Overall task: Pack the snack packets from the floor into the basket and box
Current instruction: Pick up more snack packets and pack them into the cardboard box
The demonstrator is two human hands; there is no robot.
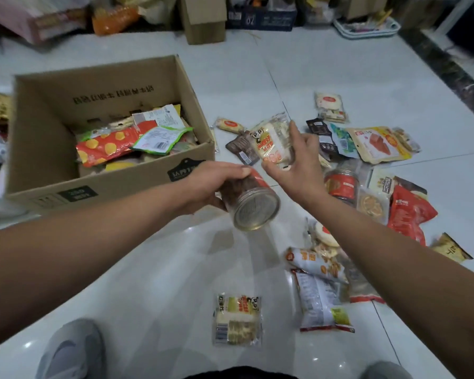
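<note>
I see the left hand [212, 184] closed around a clear jar [246, 199] with a red label; the jar lies tilted on its side in the grip, its metal end facing the camera, held above the floor just right of the near right corner of the cardboard box [52, 184]. The right hand [298, 162] holds a pale snack packet [271, 142] with a panda print, thumb below and fingers spread along its right edge, just beyond the jar. The box sits on the left of the white tiled floor [162, 269], its top open, and is partly filled with packets, including a red packet with yellow circles [107, 147] and a green-edged packet [159, 139] lying across it. On the right, loose packets lie scattered on the floor: a second jar with a red label [341, 184], a red pouch [408, 212], a tan pouch [378, 144], and a white and orange packet [312, 262]. A second panda packet [237, 320] lies alone in the near centre. Two grey shoes [71, 351] show at the near edge. I cannot identify a basket with certainty.
</note>
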